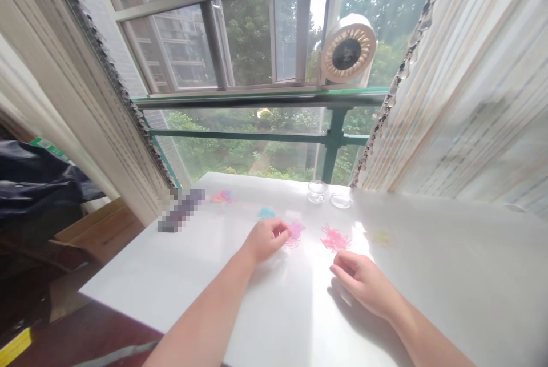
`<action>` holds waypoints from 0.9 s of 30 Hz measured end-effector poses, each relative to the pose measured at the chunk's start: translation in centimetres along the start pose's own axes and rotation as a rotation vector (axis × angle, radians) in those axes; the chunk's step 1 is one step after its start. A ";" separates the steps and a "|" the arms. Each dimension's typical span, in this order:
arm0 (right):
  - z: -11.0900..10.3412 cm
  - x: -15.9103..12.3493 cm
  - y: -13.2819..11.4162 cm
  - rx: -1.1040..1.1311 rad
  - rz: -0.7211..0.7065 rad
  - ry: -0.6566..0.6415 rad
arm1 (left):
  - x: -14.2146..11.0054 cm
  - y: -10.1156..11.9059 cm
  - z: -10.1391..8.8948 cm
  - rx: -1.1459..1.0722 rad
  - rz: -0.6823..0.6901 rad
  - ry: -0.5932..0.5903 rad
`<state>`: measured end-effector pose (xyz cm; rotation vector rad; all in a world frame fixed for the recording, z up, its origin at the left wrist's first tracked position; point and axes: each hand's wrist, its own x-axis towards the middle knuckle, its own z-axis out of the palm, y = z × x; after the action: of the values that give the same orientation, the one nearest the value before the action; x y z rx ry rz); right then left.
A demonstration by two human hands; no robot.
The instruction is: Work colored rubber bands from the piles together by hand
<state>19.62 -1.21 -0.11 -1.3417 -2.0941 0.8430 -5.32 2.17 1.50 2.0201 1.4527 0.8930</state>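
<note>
My left hand (266,240) is closed, thumb and fingertips together at the left edge of a purple-pink pile of small rubber bands (296,232). Whatever it may pinch is too small to make out. My right hand (362,277) hovers just in front of a coral-pink pile of rubber bands (335,238), its fingers curled and thumb close to the forefinger. Anything between those fingertips cannot be made out. Behind my left hand lies a blue pile of bands (266,213). To the right is a pale yellow pile (382,237).
A mixed pink and orange pile (221,197) lies far left on the white table (180,281), beside a blurred dark object (182,211). Two clear round containers (317,192) (341,201) stand at the back edge. Beyond are a window, a railing (257,100) and a round fan (349,50).
</note>
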 end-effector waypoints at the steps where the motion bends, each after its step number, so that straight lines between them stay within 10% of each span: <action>1: 0.0 0.0 0.1 -0.005 0.001 -0.001 | 0.0 -0.7 -0.6 0.021 -0.035 0.010; 12: 0.1 0.1 0.3 -0.070 0.005 -0.036 | -2.4 -10.2 -8.4 0.327 -0.525 0.425; 27: 0.1 0.1 0.4 -0.092 0.014 -0.048 | -1.6 -12.0 -8.1 0.473 -0.592 0.447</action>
<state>19.77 -1.04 -0.50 -1.3982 -2.1873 0.8007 -19.29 4.56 -2.02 1.5491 2.5317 0.8133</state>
